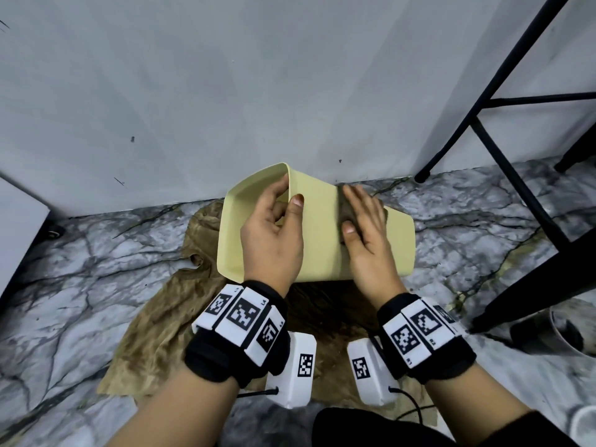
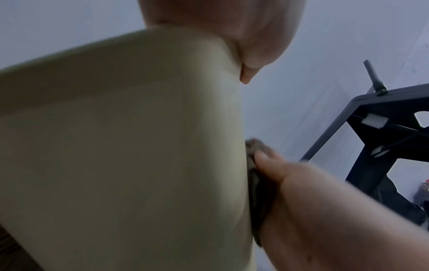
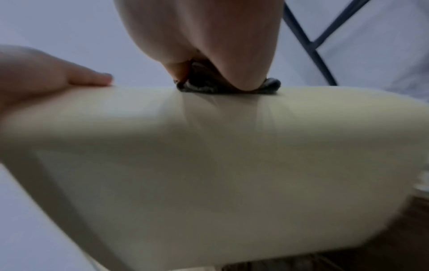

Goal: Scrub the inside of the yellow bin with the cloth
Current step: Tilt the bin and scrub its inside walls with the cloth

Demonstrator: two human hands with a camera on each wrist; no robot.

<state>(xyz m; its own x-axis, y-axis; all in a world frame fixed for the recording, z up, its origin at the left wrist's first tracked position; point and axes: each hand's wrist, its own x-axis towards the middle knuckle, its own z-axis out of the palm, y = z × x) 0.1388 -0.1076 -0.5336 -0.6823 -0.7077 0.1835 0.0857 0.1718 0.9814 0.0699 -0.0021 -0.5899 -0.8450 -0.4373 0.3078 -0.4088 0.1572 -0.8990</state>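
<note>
Though near yellow bin (image 1: pixel 322 253), black stool (image 1: pixel 458 130) apart.

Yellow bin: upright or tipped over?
Tipped on its side: yellow bin lies on the brown floor cloth, mouth facing left, left hand gripping the rim.

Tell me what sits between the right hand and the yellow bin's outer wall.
A dark grey cloth lies between the right hand and the outer wall of the yellow bin. The right wrist view shows it pressed against that wall.
</note>
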